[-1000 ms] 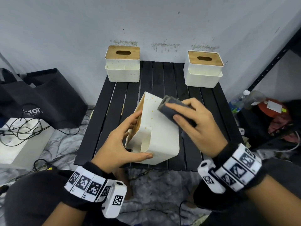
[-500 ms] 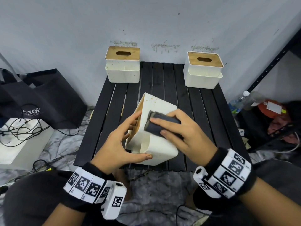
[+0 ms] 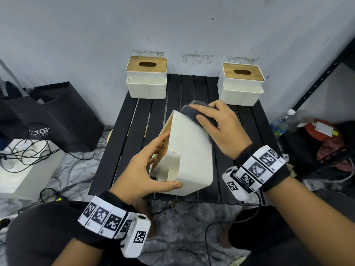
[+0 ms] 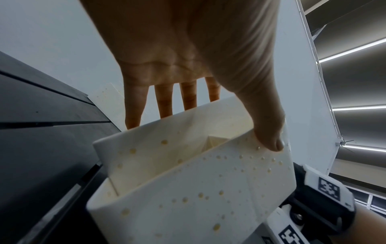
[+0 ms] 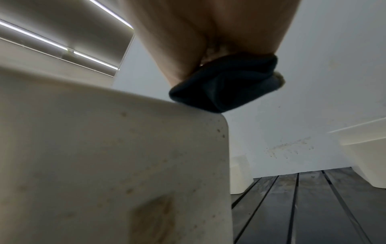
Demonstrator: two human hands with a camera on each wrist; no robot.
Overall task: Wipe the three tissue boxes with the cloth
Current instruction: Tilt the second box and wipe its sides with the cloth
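Currently, head view: one white tissue box point(image 3: 189, 150) lies tipped on its side at the near middle of the black slatted table point(image 3: 113, 156), wooden lid facing left. Left hand point(image 3: 143, 169) steadies it, fingers straight against the lid side, thumb along the near edge; nothing curled round. Right hand point(image 3: 221, 127) presses a dark grey cloth point(image 3: 194, 112) onto the far upper corner of the broad upturned face, fingers flat over the cloth, thumb at its near edge. That face looks mostly clean from here; a brown spot shows by the notch near the left hand. Two more boxes stand upright against the wall: the far-left tissue box point(image 3: 146, 81), with specks on its front, and the far-right tissue box point(image 3: 242, 83), which looks cleaner, though I cannot tell whether it has been wiped.

Left wrist view: the held box's near end wall point(image 4: 188, 189) carries many yellowish droplets; thumb rests on its upper edge, fingers spread straight beyond. This side is plainly unwiped.

Right wrist view: cloth bunched under the palm, touching the box's top corner; faint brown specks down the side below.

Judgement: first box partly done, end and side walls left; at least the far-left box remains.
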